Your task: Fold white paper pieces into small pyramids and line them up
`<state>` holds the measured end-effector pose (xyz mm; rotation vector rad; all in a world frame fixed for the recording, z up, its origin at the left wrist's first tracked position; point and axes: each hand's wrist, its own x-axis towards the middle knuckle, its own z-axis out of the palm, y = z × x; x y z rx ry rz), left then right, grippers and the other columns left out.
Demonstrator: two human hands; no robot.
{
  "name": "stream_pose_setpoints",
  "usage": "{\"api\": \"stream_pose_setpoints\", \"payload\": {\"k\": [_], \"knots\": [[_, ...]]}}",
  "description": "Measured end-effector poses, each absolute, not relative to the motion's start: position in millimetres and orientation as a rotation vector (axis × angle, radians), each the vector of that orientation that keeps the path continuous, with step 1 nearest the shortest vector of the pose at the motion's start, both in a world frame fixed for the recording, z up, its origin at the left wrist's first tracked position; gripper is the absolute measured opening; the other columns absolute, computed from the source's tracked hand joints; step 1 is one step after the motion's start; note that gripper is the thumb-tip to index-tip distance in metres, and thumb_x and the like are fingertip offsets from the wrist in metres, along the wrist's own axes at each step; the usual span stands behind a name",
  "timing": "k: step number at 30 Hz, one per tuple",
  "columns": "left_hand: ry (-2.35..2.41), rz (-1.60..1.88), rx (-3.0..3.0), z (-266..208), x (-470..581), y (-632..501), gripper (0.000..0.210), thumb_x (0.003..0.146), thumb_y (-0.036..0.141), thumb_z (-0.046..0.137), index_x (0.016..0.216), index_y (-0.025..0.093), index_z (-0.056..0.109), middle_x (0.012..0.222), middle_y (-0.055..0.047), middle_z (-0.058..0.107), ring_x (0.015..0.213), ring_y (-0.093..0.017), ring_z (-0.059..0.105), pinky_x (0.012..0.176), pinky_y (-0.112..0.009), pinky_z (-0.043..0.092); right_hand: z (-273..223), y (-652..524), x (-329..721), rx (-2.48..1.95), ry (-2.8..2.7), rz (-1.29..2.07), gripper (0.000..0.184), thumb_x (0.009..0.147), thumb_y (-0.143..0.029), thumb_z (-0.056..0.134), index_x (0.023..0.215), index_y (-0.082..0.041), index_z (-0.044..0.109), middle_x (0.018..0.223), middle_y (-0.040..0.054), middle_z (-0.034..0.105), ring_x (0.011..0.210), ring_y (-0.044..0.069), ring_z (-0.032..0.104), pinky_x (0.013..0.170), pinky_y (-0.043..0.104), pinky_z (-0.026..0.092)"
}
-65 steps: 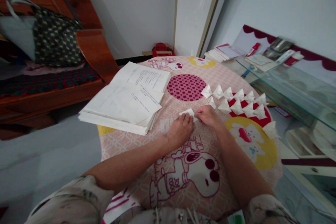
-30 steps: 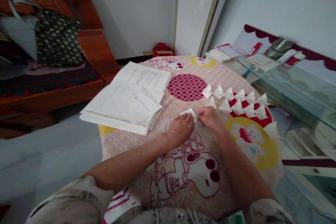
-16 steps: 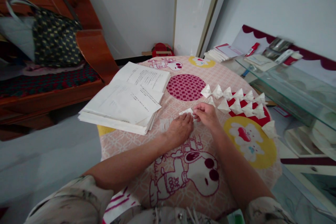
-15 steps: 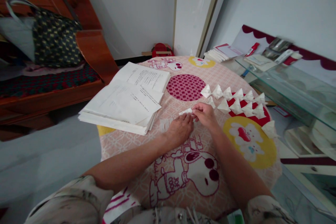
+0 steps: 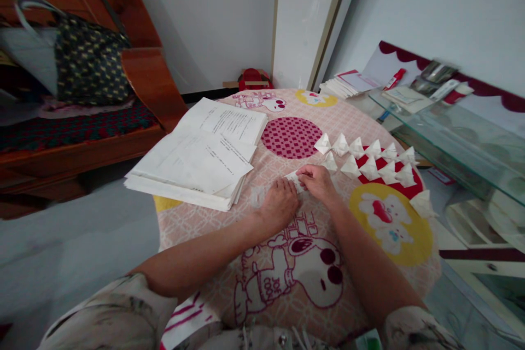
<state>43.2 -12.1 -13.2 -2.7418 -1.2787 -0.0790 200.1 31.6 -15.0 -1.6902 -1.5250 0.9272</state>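
Note:
A small piece of white paper (image 5: 292, 176) lies on the tablecloth between my hands, partly covered by fingers. My left hand (image 5: 281, 203) has its fingers bent together and pressing the paper's near side. On the paper's right side, my right hand (image 5: 318, 183) pinches it between thumb and forefinger. Folded white paper pieces (image 5: 350, 166) with pointed tips stand in two rows just right of my hands. A single folded piece (image 5: 421, 203) sits apart near the table's right edge.
An open stack of printed sheets (image 5: 192, 158) lies left of my hands on the patterned tablecloth (image 5: 262, 284). A glass shelf (image 5: 451, 131) with papers and small items stands at the right. Farther left, a wooden bench (image 5: 143, 74) holds a dark patterned bag (image 5: 90, 60).
My left fingers have drawn slightly left and down, and my right hand has shifted a little. More of the white paper's flat face shows between them. The folded pieces stay in place.

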Motion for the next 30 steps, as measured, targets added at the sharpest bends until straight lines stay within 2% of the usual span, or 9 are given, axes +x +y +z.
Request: {"api": "stream_pose_setpoints", "payload": {"k": [3,6,7,10,16,20,23,27,30], "knots": [[-1.359,-0.082,-2.786,-5,37,-3,0.036,0.099,0.023,0.052,0.118,-0.003,0.068,0.112,-0.028,0.071,0.106,-0.035,0.068,0.089,-0.044,0.053,-17,31,201,-1.664,-1.517,0.929,0.017,0.072,-0.021,0.058,0.082,-0.018,0.072,0.062,-0.0012,0.064,0.056,0.015,0.059,0.056,0.025,0.047],[-1.621,-0.193,-2.829,1,22,23,0.033,0.103,0.023,0.044,0.106,0.008,0.073,0.097,-0.018,0.075,0.093,-0.029,0.072,0.081,-0.039,0.055,-20,31,200,-1.646,-1.477,0.936,0.019,0.069,-0.026,0.058,0.082,-0.019,0.071,0.062,-0.0012,0.065,0.055,0.014,0.057,0.054,0.025,0.046],[-1.708,-0.281,-2.807,2,17,33,0.033,0.103,0.022,0.043,0.108,0.01,0.073,0.1,-0.016,0.076,0.093,-0.027,0.072,0.082,-0.038,0.055,-21,31,199,-1.644,-1.449,0.934,0.019,0.068,-0.027,0.058,0.081,-0.019,0.07,0.062,-0.0013,0.064,0.054,0.014,0.056,0.053,0.025,0.045],[-1.756,-0.441,-2.923,3,9,57,0.023,0.099,0.021,0.053,0.106,0.015,0.074,0.107,-0.011,0.076,0.101,-0.022,0.07,0.089,-0.032,0.052,-24,32,196,-1.632,-1.316,0.955,0.023,0.066,-0.032,0.057,0.081,-0.019,0.069,0.061,-0.0007,0.064,0.052,0.014,0.055,0.05,0.025,0.043],[-1.869,-0.573,-3.028,1,22,61,0.019,0.093,0.027,0.064,0.105,0.017,0.074,0.097,-0.008,0.077,0.09,-0.021,0.069,0.083,-0.031,0.051,-25,30,194,-1.568,-1.117,0.99,0.033,0.066,-0.042,0.063,0.087,-0.017,0.068,0.062,0.0018,0.066,0.05,0.015,0.057,0.046,0.025,0.043],[-1.954,-0.85,-3.188,-2,22,62,0.017,0.088,0.02,0.065,0.101,0.016,0.075,0.087,-0.003,0.075,0.079,-0.016,0.066,0.074,-0.025,0.048,-19,24,198,-1.576,-1.218,0.8,0.031,0.065,-0.038,0.069,0.088,-0.017,0.07,0.074,0.0058,0.073,0.064,0.019,0.065,0.061,0.031,0.053],[-2.037,-1.178,-3.306,-7,17,65,0.016,0.087,0.02,0.063,0.097,0.015,0.074,0.079,-0.001,0.072,0.071,-0.012,0.061,0.065,-0.022,0.045,-13,18,201,-1.564,-1.326,0.693,0.035,0.066,-0.04,0.072,0.093,-0.017,0.071,0.09,0.0091,0.076,0.078,0.022,0.068,0.071,0.033,0.055],[-2.143,-1.625,-3.335,-6,14,62,0.016,0.084,0.023,0.064,0.094,0.013,0.071,0.081,-0.002,0.071,0.068,-0.011,0.06,0.063,-0.021,0.045,-7,14,205,-1.511,-1.424,1.044,0.034,0.074,-0.048,0.067,0.085,-0.016,0.071,0.071,0.0044,0.071,0.057,0.017,0.059,0.051,0.027,0.044],[-2.183,-1.614,-3.376,4,14,57,0.012,0.082,0.024,0.067,0.084,0.013,0.069,0.072,0.0,0.067,0.062,-0.01,0.057,0.059,-0.02,0.043,-6,12,205,-1.485,-1.408,1.205,0.033,0.076,-0.049,0.064,0.074,-0.017,0.068,0.059,0.0025,0.065,0.045,0.013,0.049,0.043,0.025,0.034]]}}
